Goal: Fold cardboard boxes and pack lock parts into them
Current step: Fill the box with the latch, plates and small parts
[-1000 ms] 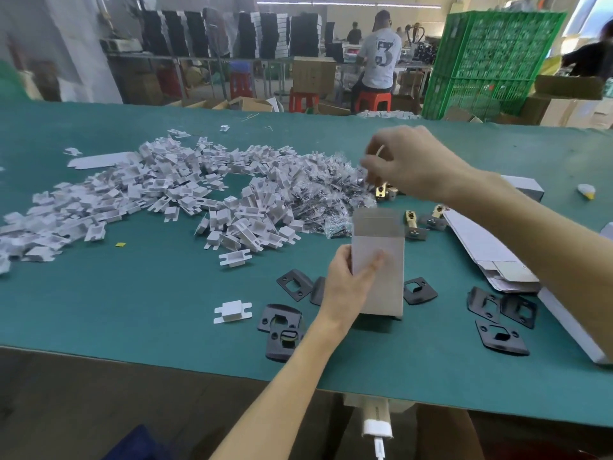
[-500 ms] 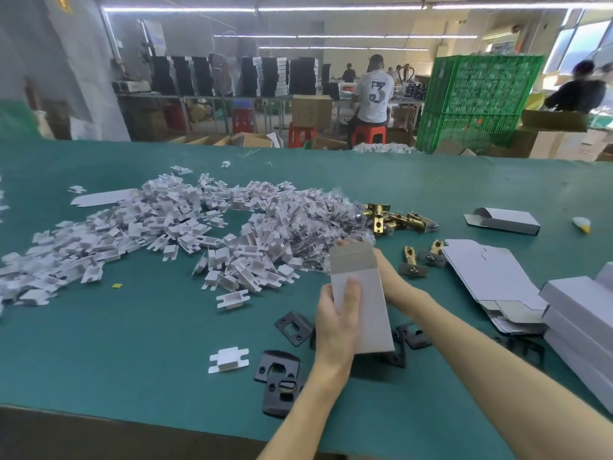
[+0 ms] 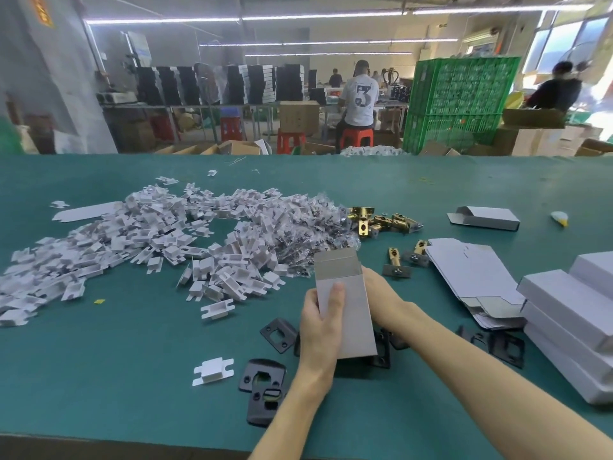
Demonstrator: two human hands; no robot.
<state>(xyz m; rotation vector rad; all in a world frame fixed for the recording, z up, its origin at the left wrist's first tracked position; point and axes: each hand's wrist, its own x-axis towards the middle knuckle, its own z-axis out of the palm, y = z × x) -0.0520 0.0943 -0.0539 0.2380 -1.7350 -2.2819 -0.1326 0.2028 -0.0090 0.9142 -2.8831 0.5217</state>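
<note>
Here, my left hand [image 3: 319, 327] grips a box [image 3: 353, 322] over the surface [image 3: 132, 360], thumb on its face; my right hand [image 3: 381, 292] sits behind it, grip hidden. Seemingly light, crushable card: hold the edges.

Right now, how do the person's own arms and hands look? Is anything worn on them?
The left hand and right hand are bare: no gloves, rings or watch show. The left forearm and right forearm are bare too, with no sleeve in view.

right hand [image 3: 381, 293]: fingers hidden behind box [image 3: 345, 303]
black plates [image 3: 383, 358]: partly under box
white stack [image 3: 570, 310]: right of box, cropped
</note>
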